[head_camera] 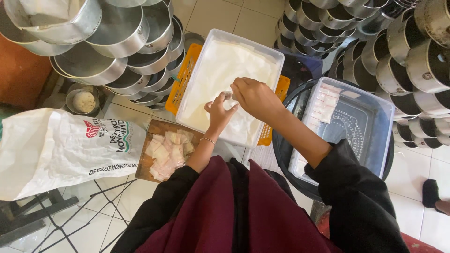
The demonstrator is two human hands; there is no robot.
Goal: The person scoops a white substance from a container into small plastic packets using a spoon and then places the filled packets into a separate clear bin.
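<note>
Both my hands meet over a clear plastic tub (277,58) filled with white powder. My left hand (218,111) and my right hand (253,96) pinch a small clear sachet (227,96) between their fingertips, just above the powder. A wooden board (151,129) to the left carries a heap of small filled sachets (168,149). To the right, a second clear tub (375,122) holds a row of finished sachets (325,102) along its left wall.
Stacks of round metal baking pans (117,42) fill the upper left, and more metal pans (403,47) fill the upper right. A large white sack (56,147) lies at the left on a black wire rack (84,220). An orange crate (180,82) sits under the powder tub. Another person's foot (431,193) is at the right edge.
</note>
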